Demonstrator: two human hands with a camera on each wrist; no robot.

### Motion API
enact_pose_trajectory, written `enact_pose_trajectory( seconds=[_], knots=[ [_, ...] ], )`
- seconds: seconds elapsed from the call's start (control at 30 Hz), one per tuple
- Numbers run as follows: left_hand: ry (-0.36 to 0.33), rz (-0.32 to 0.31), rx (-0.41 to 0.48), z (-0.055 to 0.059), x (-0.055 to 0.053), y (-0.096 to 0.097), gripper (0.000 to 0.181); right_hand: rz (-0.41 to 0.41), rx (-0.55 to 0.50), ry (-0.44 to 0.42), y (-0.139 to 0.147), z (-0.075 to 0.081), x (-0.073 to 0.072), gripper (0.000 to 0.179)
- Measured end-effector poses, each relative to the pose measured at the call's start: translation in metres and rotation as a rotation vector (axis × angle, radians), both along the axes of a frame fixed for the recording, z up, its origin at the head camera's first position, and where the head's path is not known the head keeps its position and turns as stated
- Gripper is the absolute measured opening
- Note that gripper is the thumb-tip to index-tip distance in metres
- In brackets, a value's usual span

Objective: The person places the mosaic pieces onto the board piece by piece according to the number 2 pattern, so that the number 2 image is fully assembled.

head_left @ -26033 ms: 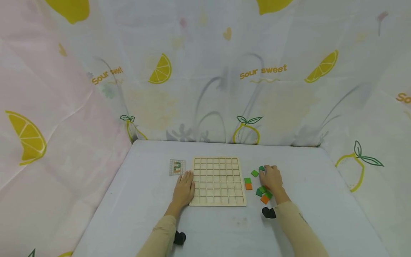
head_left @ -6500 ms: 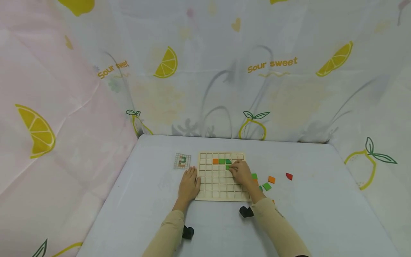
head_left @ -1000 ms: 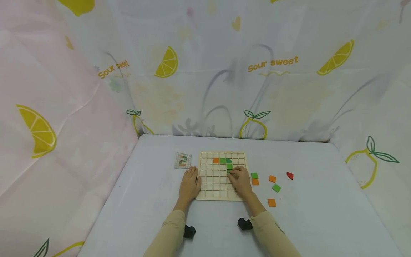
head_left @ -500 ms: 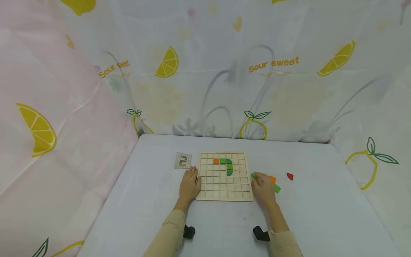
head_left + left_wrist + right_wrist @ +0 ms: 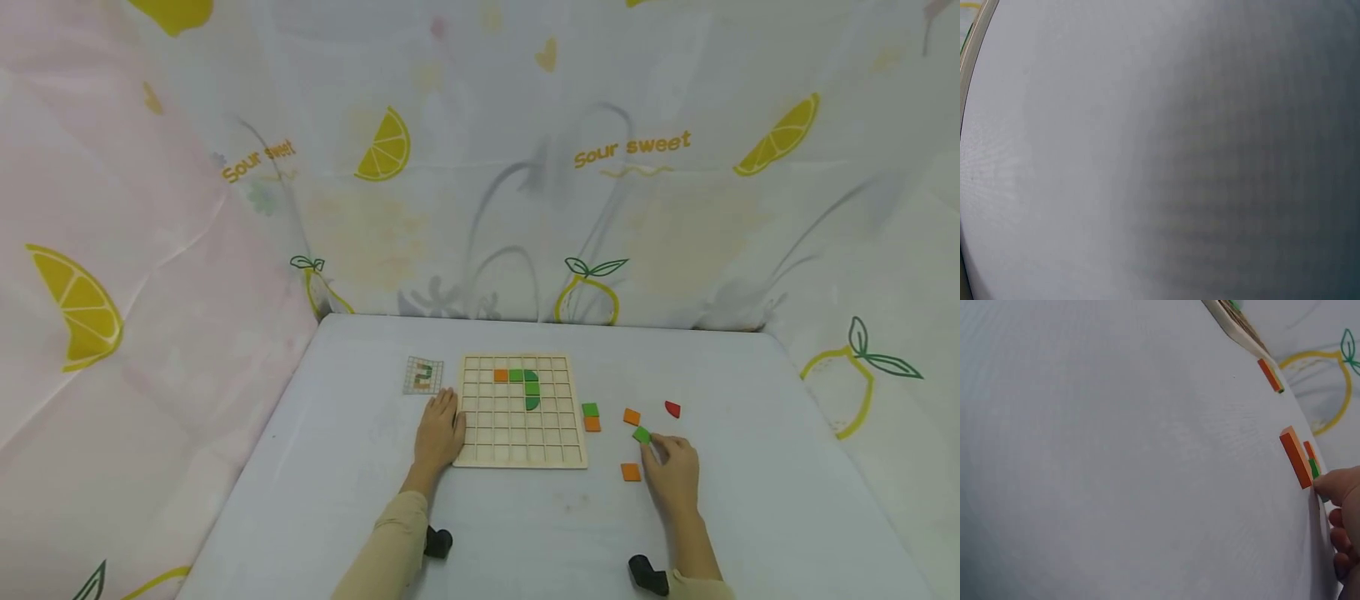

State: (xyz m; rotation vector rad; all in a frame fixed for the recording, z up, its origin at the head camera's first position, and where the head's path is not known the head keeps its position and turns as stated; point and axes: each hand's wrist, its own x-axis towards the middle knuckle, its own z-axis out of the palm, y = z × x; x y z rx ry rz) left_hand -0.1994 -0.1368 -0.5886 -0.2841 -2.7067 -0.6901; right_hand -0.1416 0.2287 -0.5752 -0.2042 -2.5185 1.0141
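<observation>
My left hand (image 5: 437, 433) lies flat with straight fingers along the left edge of the wooden grid board (image 5: 487, 442). On the board, an orange square tile (image 5: 501, 376), a green square (image 5: 516, 376), a dark green rounded tile (image 5: 531, 375), another green square (image 5: 532, 388) and a second dark green rounded tile (image 5: 532, 403) form a hook shape. Right of the board, my right hand (image 5: 672, 475) pinches a loose green square tile (image 5: 641, 435) at its right edge with thumb and finger. In the right wrist view, a fingertip (image 5: 1322, 482) covers part of that green tile (image 5: 1314, 467).
A small pattern card (image 5: 423, 376) lies left of the board. Just right of the board, a green tile (image 5: 590, 409) adjoins an orange tile (image 5: 592, 424). Farther right lie two orange tiles (image 5: 632, 416) (image 5: 631, 472) and a red rounded tile (image 5: 672, 409). Printed cloth hangs behind the table.
Since the oldest frame, tiles have been set on the bare board. In the last second my right hand left the second dark green rounded tile there and moved right to the loose green square.
</observation>
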Motion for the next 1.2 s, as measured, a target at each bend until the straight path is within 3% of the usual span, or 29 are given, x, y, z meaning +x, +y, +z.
enact_pose_trajectory(
  seconds=[0.2,0.4,0.53,0.63,0.9,1.1,1.2],
  knots=[
    [-0.002,0.001,0.003,0.0,0.002,-0.001,0.043,0.054,-0.016,0.124,0.001,-0.006,-0.003,0.025],
    [-0.005,0.007,0.011,-0.001,0.001,0.0,0.042,0.041,0.011,0.043,0.0,-0.001,-0.005,0.025],
    [-0.003,0.005,0.003,-0.002,0.0,0.0,0.043,-0.005,-0.077,-0.014,-0.003,0.003,-0.004,0.029],
    [-0.009,0.007,-0.005,-0.003,-0.001,-0.002,0.043,0.011,-0.167,0.001,-0.01,0.006,-0.007,0.03],
    [0.007,0.012,0.001,0.001,0.001,-0.002,0.042,0.262,-0.169,0.143,-0.061,0.014,-0.036,0.03],
    [0.016,0.005,0.011,0.003,0.001,0.001,0.041,0.459,-0.17,0.177,-0.1,0.013,-0.065,0.028],
    [0.025,-0.002,0.008,0.003,0.001,0.002,0.041,0.503,-0.152,0.143,-0.114,0.013,-0.076,0.03]
  ],
)
